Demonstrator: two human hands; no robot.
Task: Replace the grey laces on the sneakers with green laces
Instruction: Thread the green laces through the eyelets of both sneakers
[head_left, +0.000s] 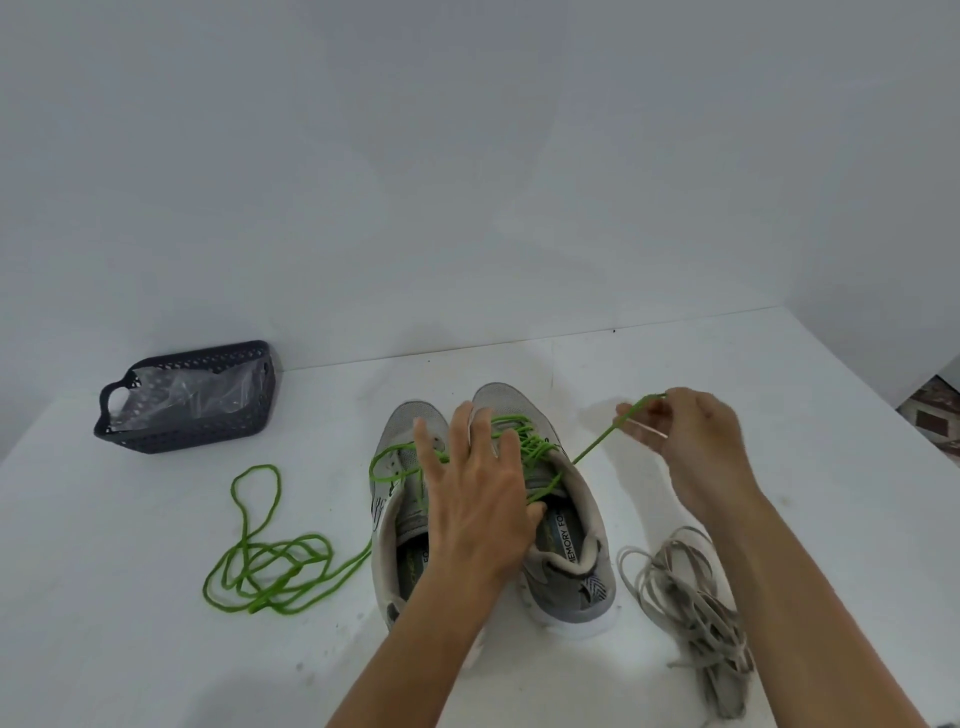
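Two grey sneakers stand side by side, toes pointing away from me: the left sneaker (402, 525) and the right sneaker (558, 519). A green lace (530, 441) is threaded through the right sneaker's eyelets. My left hand (475, 499) lies flat across both sneakers with straight, spread fingers, pressing on the laced part. My right hand (691, 441) pinches one end of this green lace and holds it taut, out to the right of the shoe. A second green lace (270, 571) lies coiled on the table to the left, one strand running up over the left sneaker.
A dark blue perforated basket (187, 400) holding clear plastic wrap sits at the back left by the wall. A pile of grey laces (691, 608) lies on the white table (130, 649) to the right of the sneakers, under my right forearm.
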